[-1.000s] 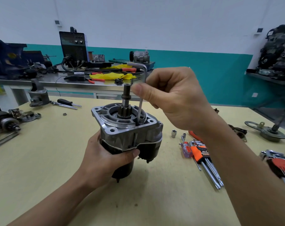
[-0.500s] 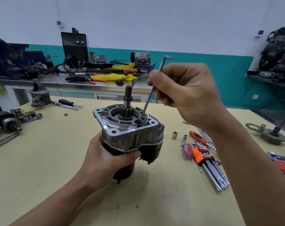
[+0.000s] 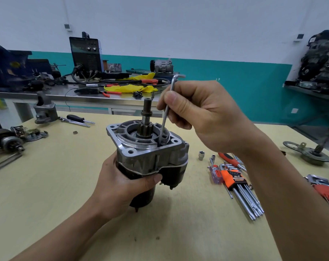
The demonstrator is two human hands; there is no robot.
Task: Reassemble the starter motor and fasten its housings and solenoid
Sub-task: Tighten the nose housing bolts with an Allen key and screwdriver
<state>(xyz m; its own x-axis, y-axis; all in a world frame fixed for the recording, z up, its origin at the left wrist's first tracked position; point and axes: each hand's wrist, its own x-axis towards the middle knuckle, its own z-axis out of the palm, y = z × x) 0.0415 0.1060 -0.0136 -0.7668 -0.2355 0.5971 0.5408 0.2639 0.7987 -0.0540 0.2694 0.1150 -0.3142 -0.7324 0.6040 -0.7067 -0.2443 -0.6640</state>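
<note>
Starter motor [image 3: 148,159] stands on end on the desk [image 3: 46,185], pinion shaft [image 3: 145,117] pointing up. My left hand [image 3: 126,183] is wrapped round the dark body just under the aluminium drive-end housing, thumb across the front. My right hand [image 3: 203,113] pinches the long leg of an L-shaped hex key [image 3: 167,110] between thumb and fingers. The tip is down in a recess of the housing beside the pinion (can't see the bolt head, it's too deep in there).

Way I'd do this bit: get the key fully seated and in line with the bolt before twisting, or it'll round out. Spin it with the fingers till snug, and grip the body hard so the motor doesn't turn with it.

As for holders, the orange rack [image 3: 233,176] on my right carries a fan of long keys. A red one [image 3: 327,193] at the edge holds more, partly cut off. The little socket [image 3: 201,155] just sits loose on the desk.
</note>
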